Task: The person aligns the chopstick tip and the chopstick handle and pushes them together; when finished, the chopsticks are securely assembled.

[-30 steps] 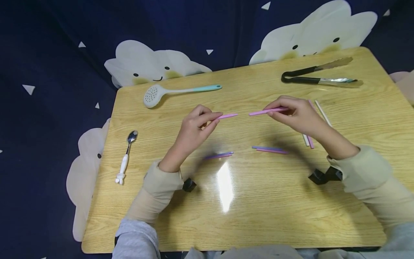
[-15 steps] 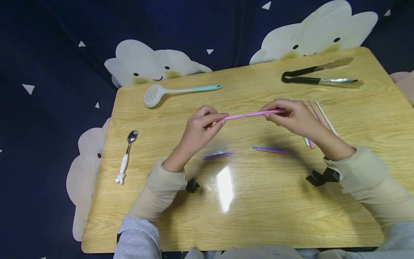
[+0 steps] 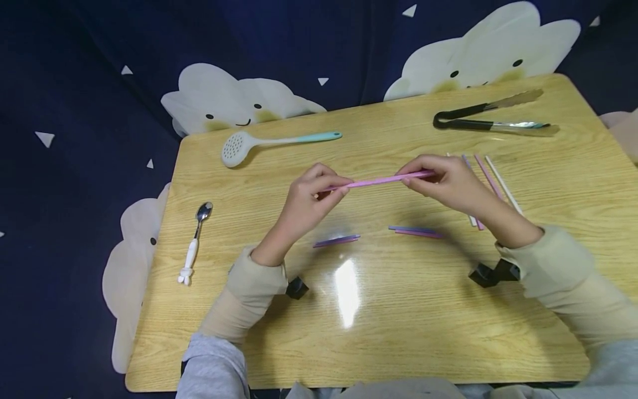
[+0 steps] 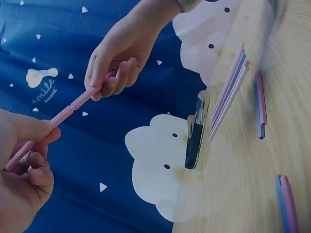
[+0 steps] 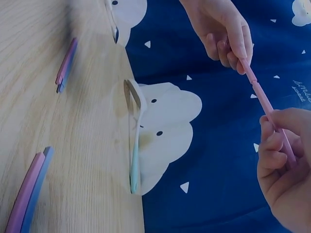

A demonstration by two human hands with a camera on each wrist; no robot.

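Two pink straw-like pieces meet end to end above the table, forming one pink line (image 3: 376, 182) between the hands. My left hand (image 3: 319, 191) pinches the left piece (image 4: 62, 116) between thumb and fingers. The right piece (image 5: 264, 100) is pinched the same way by my right hand (image 3: 443, 180), its outer end lying back against the palm. A small notch marks where they meet, nearer the right hand in the left wrist view. Below the hands lie two short blue-and-pink pairs, a left pair (image 3: 336, 240) and a right pair (image 3: 416, 231).
Several long white, blue and pink sticks (image 3: 504, 185) lie beneath the right forearm. Black-handled tongs (image 3: 463, 124) rest at the back right, a slotted spoon (image 3: 279, 140) at the back left. A white-handled spoon (image 3: 191, 249) lies near the table's left edge (image 3: 149, 288).
A second ago the pink pieces were apart; their ends have since come together. The left hand has moved slightly right and the right hand slightly left.
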